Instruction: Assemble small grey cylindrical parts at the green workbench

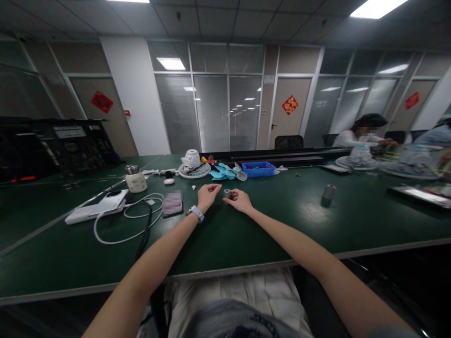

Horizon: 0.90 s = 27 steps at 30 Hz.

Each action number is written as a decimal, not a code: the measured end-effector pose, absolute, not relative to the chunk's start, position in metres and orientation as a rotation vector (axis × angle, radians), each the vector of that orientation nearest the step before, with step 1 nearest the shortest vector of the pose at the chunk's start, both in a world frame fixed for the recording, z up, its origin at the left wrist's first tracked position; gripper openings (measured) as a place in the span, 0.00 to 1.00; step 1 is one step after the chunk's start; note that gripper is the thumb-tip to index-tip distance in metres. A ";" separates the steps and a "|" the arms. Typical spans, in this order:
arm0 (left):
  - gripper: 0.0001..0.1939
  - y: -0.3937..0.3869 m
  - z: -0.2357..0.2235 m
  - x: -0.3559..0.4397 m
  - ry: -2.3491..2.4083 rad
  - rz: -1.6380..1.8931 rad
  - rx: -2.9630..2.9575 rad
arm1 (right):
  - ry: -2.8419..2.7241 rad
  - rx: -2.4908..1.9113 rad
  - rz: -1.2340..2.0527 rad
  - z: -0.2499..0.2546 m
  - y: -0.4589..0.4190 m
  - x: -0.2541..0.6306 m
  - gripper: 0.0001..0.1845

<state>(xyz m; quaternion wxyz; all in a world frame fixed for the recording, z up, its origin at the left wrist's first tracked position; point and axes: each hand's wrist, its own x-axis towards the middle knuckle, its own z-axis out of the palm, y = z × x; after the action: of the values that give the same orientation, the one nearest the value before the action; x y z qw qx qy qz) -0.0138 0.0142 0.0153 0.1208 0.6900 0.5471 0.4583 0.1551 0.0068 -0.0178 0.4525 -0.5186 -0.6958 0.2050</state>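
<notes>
Metal cylinder (227,193), seen upright at the fingertips of our right hand (241,201), which grasps it; we cannot tell whether its base meets the worktop (253,244). Just beside it we hold our left hand (207,198), thumb and fingers drawn together; whether they pinch anything, we cannot tell. Beyond lie light-blue blades (221,172) and a blue tray (259,173); a second cylinder (330,191) stands well to the right.

Smooth metal cylinder (227,193), softly glossy tabletop (313,213).
</notes>
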 end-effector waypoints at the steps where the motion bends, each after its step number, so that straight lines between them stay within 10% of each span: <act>1: 0.19 0.016 0.012 -0.020 1.622 1.241 2.041 | -1.718 -1.279 0.513 -0.018 0.006 0.154 0.22; 19: 0.16 0.030 -0.010 -0.036 1.745 0.966 2.117 | -1.256 -1.909 0.019 -0.013 0.034 0.320 0.20; 27: 0.14 0.031 -0.010 -0.036 1.784 1.091 1.977 | -1.469 -1.598 -0.351 0.005 0.005 0.235 0.35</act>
<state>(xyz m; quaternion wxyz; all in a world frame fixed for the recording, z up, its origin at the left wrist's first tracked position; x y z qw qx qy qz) -0.0356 0.0314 -0.0099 0.1317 0.6810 0.6146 0.3757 0.2346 0.0048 0.0054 0.4541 -0.6476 -0.5952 -0.1422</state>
